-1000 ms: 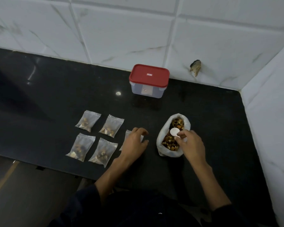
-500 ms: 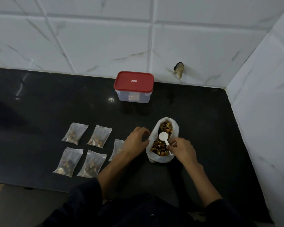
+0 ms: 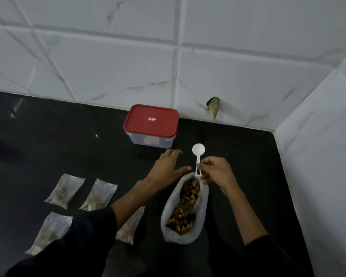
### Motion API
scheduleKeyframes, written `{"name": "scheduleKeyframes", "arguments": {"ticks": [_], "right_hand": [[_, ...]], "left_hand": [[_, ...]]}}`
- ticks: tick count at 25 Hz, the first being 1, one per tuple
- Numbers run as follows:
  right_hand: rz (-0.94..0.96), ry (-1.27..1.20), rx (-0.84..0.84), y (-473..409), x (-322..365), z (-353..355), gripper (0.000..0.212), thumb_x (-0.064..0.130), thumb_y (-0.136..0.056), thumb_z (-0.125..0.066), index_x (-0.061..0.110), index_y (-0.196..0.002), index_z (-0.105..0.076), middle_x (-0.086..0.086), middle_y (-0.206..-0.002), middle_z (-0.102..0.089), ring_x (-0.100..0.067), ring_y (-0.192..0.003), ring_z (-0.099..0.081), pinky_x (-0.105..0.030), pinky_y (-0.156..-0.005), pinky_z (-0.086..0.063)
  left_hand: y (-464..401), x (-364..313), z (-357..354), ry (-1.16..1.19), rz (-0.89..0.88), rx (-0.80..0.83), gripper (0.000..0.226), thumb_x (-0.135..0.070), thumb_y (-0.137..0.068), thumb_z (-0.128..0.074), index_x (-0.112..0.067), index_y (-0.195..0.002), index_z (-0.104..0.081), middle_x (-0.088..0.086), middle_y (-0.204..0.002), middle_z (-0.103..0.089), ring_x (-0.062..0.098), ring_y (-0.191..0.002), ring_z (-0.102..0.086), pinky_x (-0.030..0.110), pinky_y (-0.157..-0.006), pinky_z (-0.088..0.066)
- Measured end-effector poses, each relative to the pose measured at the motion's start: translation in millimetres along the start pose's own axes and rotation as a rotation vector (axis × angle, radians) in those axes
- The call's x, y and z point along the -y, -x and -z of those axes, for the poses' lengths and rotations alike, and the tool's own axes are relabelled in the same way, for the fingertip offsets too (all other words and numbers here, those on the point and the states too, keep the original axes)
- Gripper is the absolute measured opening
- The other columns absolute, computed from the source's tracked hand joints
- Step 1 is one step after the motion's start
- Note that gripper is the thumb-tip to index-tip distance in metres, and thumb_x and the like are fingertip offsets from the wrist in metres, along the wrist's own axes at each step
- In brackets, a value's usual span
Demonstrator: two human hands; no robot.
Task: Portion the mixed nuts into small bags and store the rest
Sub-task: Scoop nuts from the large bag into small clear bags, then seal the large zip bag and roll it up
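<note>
The right hand (image 3: 216, 170) pinches the white scoop (image 3: 197, 156) above the nut bag (image 3: 185, 212) near the table's (image 3: 48, 136) front edge; the left hand (image 3: 166, 169) reaches, fingers extended and empty, toward the red-lidded container (image 3: 151, 125) by the back edge. Best to park the scoop, then unlid with both hands. Sleeves hide some small bags (image 3: 65, 189).

Right hand (image 3: 215, 170) pinches a white scoop (image 3: 197, 156) above the open nut bag (image 3: 185, 234) — left hand (image 3: 166, 168) spread near the red-lidded container (image 3: 151, 125).
</note>
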State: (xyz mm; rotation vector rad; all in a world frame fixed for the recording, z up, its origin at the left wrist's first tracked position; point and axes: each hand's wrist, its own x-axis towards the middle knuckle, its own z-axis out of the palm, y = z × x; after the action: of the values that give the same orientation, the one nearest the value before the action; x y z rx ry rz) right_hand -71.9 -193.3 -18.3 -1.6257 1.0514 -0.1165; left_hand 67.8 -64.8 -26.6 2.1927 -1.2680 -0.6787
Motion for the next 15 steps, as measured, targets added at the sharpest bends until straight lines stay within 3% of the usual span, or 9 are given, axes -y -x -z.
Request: {"name": "scheduleKeyframes", "arguments": {"ticks": [7,15], "right_hand": [[-0.03,0.019,-0.051,-113,10,-8,0.01,0.015,-0.09,-0.065,0.008,-0.097,-0.067,-0.007,-0.082,-0.07,-0.016,-0.062,-0.069,-0.024,-0.052,-0.055],[-0.012,0.126,-0.063,-154,5,-9,0.015,0.018,-0.09,-0.065,0.009,-0.102,-0.067,-0.007,-0.083,-0.067,-0.015,-0.061,-0.063,-0.025,-0.053,-0.051]], "left_hand": [[-53,5,-19,-0.007,0.022,0.056,0.059,-0.043,-0.091,-0.057,-0.017,-0.14,-0.038,0.006,-0.14,-0.04,0.019,-0.129,-0.04,0.039,-0.105,-0.04],[-52,12,-31,0.045,0.001,0.073,0.053,-0.041,-0.092,-0.056,-0.018,-0.138,-0.041,0.002,-0.137,-0.042,0.014,-0.123,-0.043,0.027,-0.1,-0.04]]}}
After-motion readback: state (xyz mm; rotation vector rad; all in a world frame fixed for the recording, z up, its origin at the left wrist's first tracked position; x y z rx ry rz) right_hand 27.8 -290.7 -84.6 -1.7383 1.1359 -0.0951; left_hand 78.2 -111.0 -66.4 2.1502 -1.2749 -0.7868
